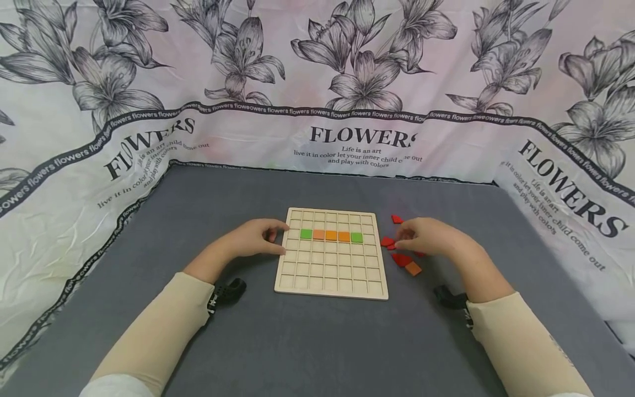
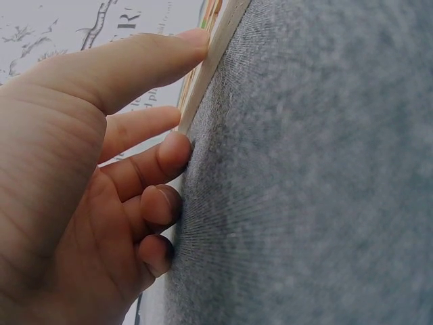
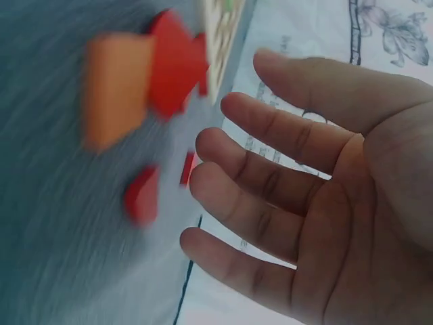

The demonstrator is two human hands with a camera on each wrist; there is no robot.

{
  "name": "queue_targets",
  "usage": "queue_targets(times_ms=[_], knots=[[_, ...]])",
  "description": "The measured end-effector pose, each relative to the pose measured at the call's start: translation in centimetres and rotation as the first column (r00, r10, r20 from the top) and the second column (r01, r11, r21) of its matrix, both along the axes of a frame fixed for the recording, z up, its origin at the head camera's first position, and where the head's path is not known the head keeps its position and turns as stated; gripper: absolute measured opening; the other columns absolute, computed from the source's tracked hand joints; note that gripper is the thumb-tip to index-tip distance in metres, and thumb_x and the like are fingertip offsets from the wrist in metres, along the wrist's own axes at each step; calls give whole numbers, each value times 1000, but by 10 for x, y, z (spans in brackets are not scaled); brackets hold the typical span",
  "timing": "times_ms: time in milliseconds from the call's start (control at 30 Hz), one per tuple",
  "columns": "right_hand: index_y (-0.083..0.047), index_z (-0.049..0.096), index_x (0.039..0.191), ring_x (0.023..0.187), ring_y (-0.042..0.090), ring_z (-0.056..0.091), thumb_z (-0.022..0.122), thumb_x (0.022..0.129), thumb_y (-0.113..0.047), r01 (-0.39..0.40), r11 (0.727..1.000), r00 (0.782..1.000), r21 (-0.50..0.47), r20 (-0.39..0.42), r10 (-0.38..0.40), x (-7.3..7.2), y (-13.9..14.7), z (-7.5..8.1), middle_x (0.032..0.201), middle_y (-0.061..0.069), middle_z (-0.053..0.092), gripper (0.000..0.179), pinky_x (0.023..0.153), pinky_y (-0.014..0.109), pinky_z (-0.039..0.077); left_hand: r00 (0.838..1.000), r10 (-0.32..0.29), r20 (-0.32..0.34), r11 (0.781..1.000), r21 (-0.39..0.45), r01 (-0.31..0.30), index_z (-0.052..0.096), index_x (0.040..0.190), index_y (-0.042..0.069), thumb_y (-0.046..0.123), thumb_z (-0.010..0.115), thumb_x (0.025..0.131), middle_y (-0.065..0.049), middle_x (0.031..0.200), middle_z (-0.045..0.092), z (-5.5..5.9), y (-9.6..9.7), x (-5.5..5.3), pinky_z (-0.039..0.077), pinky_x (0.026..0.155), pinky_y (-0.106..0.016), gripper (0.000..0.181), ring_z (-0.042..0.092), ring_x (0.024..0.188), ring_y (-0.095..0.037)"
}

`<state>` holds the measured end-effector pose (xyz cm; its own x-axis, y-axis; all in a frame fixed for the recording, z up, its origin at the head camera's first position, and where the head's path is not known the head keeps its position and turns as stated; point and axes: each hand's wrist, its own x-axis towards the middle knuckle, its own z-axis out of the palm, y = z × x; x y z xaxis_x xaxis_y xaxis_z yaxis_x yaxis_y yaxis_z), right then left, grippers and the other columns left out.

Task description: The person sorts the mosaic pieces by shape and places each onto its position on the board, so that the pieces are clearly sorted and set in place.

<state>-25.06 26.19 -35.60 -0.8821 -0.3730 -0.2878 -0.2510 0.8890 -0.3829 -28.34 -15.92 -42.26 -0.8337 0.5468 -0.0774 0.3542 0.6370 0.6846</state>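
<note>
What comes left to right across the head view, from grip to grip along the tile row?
Left grip, first green tile, first orange tile, second orange tile, third orange tile, second green tile, right grip.

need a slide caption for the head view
Left hand touches a gridded wooden board holding five green and orange tiles; the right hand, open, hovers near loose red pieces.

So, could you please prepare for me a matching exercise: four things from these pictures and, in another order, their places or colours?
1. Grid board
2. Green tiles
3. Red pieces
4. Table

A. Dark grey
B. Loose, right of the board in the head view
C. Pale wood colour
D. At both ends of the tile row

Pairs: 1-C; 2-D; 3-B; 4-A
</note>
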Motion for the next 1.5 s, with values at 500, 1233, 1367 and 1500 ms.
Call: queue_targets(times_ms=[500, 1233, 1367, 1500], knots=[[-14, 66, 84, 74, 17, 52, 81, 88, -31, 34, 997, 999, 63, 36, -36, 29, 17, -17, 79, -1, 57, 23, 65, 35, 41, 1000, 14, -15, 1000, 0, -14, 59, 142, 10, 31, 83, 89, -4, 89, 54, -3, 1, 0, 39, 67, -35, 62, 46, 73, -18], [-5, 69, 101, 86, 23, 59, 71, 88, -14, 13, 998, 999, -58, -47, -16, -6, -34, 23, 97, 6, 67, 16, 77, 41, 50, 1000, 17, -5, 1000, 8, -17, 59, 142, 11, 30, 83, 90, -4, 88, 53, -2, 2, 1, 38, 67, -35, 61, 45, 73, -18], [-4, 69, 105, 88, 24, 60, 75, 88, -12, -5, 997, 994, -83, -108, -4, -12, -42, 10, 95, 6, 66, 20, 81, 43, 50, 1000, 17, 2, 1000, 10, -17, 59, 143, 11, 30, 83, 90, -4, 88, 53, -1, 1, 2, 38, 68, -35, 61, 44, 72, -18], [-8, 71, 103, 81, 21, 58, 80, 89, -18, -37, 998, 988, -52, -154, 29, -18, -47, -6, 87, 3, 64, 20, 77, 41, 49, 1000, 16, -1, 1000, 12, -16, 60, 142, 12, 30, 83, 89, -4, 88, 53, -2, 1, 2, 39, 69, -35, 60, 45, 73, -18]])
